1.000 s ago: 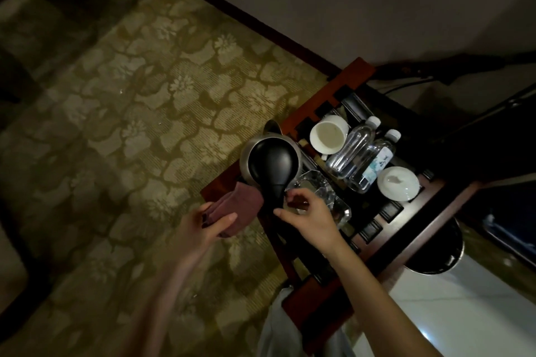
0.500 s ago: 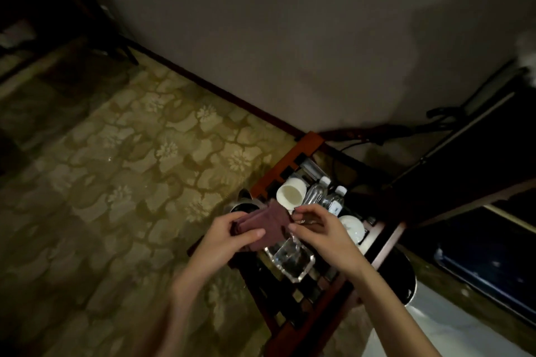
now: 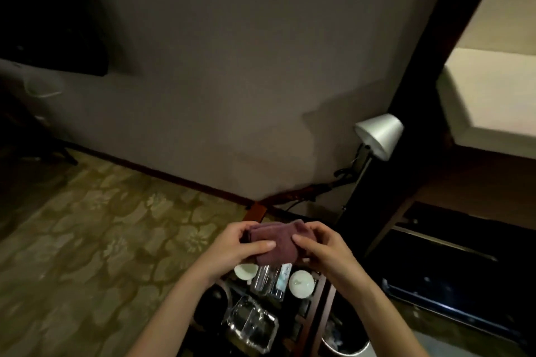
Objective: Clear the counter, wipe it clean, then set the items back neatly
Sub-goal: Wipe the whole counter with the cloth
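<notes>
Counted on the dark wooden slatted tabletop (image 3: 320, 309): two clear plastic water bottles (image 3: 271, 280), one white ceramic cup (image 3: 246, 271), one white domed ceramic lid (image 3: 301, 284), one clear glass tray (image 3: 251, 324). My two hands hold one folded maroon cloth (image 3: 274, 243) above the bottles. My left hand (image 3: 235, 246) grips its left end, thumb on top, fingers curled under; my right hand (image 3: 322, 249) pinches its right end, thumb against the fold. Compared with half a second earlier, the cloth sits higher above the bottles, and a grey cone-shaded lamp (image 3: 380, 135) has entered view, behind and right of the bottles.
</notes>
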The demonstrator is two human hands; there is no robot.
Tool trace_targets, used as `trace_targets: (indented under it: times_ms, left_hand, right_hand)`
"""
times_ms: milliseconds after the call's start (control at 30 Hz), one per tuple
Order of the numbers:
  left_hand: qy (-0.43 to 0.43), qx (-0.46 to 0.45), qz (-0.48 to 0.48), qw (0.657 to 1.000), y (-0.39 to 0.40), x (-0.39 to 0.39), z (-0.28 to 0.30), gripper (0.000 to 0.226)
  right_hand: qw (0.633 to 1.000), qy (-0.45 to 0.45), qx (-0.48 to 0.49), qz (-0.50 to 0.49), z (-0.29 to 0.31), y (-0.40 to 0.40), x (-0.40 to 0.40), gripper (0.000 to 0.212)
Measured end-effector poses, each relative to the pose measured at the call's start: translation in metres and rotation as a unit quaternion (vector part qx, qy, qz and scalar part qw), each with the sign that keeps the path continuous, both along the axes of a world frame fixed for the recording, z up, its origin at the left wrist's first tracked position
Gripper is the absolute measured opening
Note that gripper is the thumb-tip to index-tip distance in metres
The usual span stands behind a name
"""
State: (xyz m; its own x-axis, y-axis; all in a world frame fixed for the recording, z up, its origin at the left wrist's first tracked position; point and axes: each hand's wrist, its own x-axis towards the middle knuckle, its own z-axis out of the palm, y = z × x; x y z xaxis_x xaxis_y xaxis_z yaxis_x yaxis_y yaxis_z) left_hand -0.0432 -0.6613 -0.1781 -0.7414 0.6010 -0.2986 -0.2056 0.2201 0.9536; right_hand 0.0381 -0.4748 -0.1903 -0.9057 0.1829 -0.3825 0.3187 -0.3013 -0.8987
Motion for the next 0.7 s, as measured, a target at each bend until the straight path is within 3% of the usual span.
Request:
trace_targets:
  times_ms: [67,233,333,533,700]
  left_hand:
    - [0.021,0.002,-0.006,1.000,0.015,-0.003,0.015,0.056]
    - [0.048,0.008,-0.045,0.998,0.071,-0.002,0.056,0.045]
    - [0.055,0.031,-0.071,0.995,0.115,0.006,0.083,0.053]
    - [0.055,0.047,-0.102,0.992,0.220,0.033,0.123,0.035]
    - [0.055,0.060,-0.136,0.987,0.332,0.069,0.145,0.034]
  right_hand:
    - [0.999,0.023,0.022,-0.042,0.016,0.016,0.003,0.014]
    - [0.989,0.067,0.098,-0.093,0.066,0.070,0.023,0.019]
    - [0.983,0.091,0.110,-0.113,0.097,0.110,0.041,0.021]
    - [0.967,0.139,0.170,-0.126,0.140,0.211,0.080,0.027]
    - [0.953,0.145,0.223,-0.144,0.165,0.315,0.134,0.028]
